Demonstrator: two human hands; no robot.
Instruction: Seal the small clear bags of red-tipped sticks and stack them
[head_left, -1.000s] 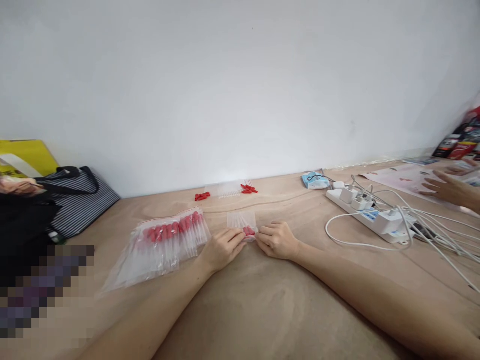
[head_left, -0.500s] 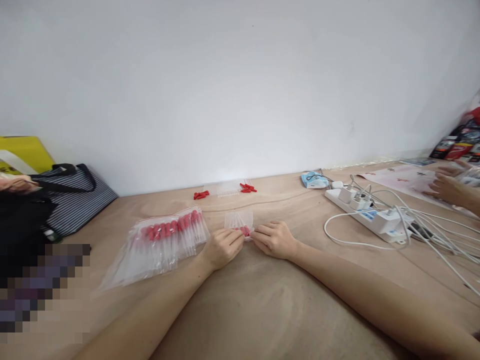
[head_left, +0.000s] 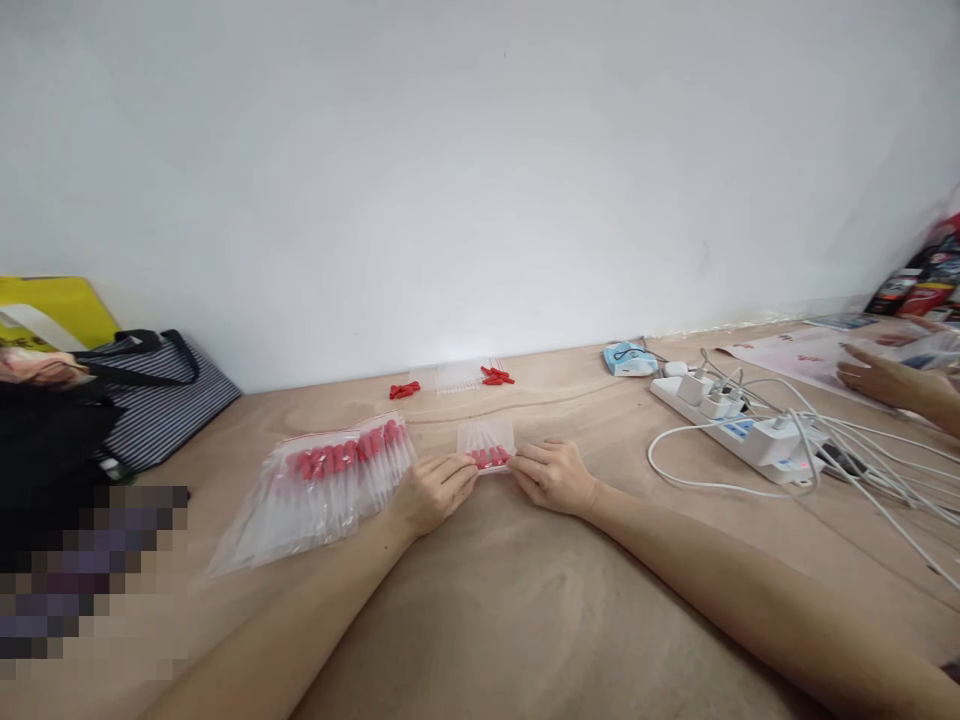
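A small clear plastic bag [head_left: 486, 434] lies on the table in front of me, its near edge between my hands. Inside are several thin clear tubes with red ends [head_left: 492, 458] pointing towards me. My left hand [head_left: 437, 492] pinches the bag's near left corner, fingers closed. On the opposite corner, the fingers of my right hand [head_left: 553, 476] are pressed together and bent over the edge. Left of my left hand lies a row of filled clear bags [head_left: 330, 490], overlapping, with similar red-ended tubes in them.
Two small piles of red pieces, a left pile [head_left: 405, 390] and a right pile [head_left: 497, 376], flank clear tubes [head_left: 459, 378] near the wall. A power strip [head_left: 731, 435] with white cables is at right, beside a blue mask [head_left: 630, 359]. Another person's hand [head_left: 877, 377] is far right. A striped bag [head_left: 161, 400] stands left.
My left hand has shifted slightly left along the small bag's near edge, and the gap between my hands is wider. More red ends show. The other person's hand has moved left.
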